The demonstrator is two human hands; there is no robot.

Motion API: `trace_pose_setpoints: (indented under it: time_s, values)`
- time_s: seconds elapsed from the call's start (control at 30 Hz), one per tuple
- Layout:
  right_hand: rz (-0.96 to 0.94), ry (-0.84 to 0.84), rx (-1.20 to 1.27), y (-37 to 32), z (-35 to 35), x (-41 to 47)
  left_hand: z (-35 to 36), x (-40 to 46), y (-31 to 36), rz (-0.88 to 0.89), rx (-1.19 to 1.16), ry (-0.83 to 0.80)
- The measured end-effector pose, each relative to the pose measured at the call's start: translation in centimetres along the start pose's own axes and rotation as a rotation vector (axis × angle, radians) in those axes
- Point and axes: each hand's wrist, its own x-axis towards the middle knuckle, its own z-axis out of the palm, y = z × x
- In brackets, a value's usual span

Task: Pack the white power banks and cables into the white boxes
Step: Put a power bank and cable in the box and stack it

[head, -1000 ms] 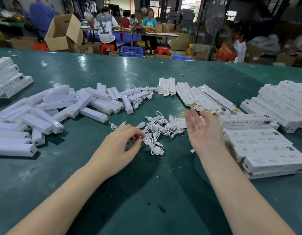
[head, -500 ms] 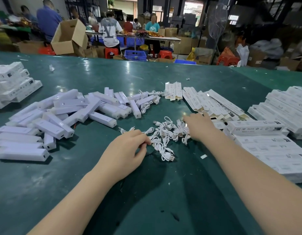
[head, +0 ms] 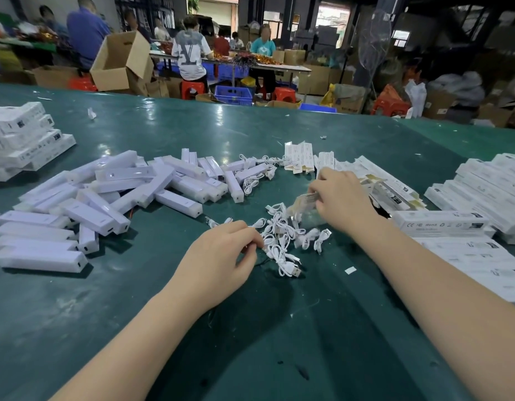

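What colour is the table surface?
Dark green table, glossy and scuffed; the head view, the only one, shows it.

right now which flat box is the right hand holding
The blurred flat box lifted over the cable pile, pinched by the right hand; the other flat boxes lie on the table.

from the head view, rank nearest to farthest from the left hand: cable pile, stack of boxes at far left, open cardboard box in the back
1. cable pile: touching the left hand, just to its right.
2. stack of boxes: far left on the table.
3. cardboard box: off the table, behind its far edge.
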Motion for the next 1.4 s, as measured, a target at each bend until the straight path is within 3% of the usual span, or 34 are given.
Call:
trace_pose_setpoints:
  time_s: [0.13, 0.23, 0.33, 0.4, 0.47, 0.57, 0.87, 1.03, 1.17, 1.4]
  values:
    - [0.015, 0.244, 0.064, -0.8, -0.8, -0.8, 0.2, 0.1, -0.4, -0.067, -0.033, 0.025]
    - [0.098, 0.476, 0.388, -2.5, -2.5, -1.9, 0.6, 0.2, -0.6, -0.15, -0.207, 0.073]
    - [0.109, 0.6, 0.729, -5.1, -4.2, -3.8, 0.6, 0.3, -0.3, -0.25, -0.526, 0.131]
    - [0.089, 0.603, 1.04, -7.2, -5.1, -5.3, 0.5, 0.2, 0.0, -0.22, -0.532, 0.165]
    - [0.114, 0.531, 1.38, -9.1, -5.6, -6.3, 0.5, 0.2, 0.3, -0.122, -0.367, 0.207]
    - [0.124, 0.437, 1.639, -11.1, -5.4, -7.4, 0.3, 0.3, 0.7, -0.104, -0.335, 0.28]
    - [0.163, 0.313, 1.643, -10.6, -4.1, -8.3, -0.7, 0.3, 0.5, -0.231, -0.31, 0.372]
    - [0.159, 0.107, 1.484, -10.9, -3.4, -8.6, -2.0, 0.5, 0.6, -0.32, -0.796, 0.463]
    - [0.079, -0.049, 1.453, -12.1, -2.9, -9.1, -2.0, 0.8, 0.4, -0.494, -1.148, 0.479]
    - [0.075, -0.032, 1.471, -12.7, -2.4, -9.3, -1.8, 1.2, 0.1, -0.647, -1.356, 0.518]
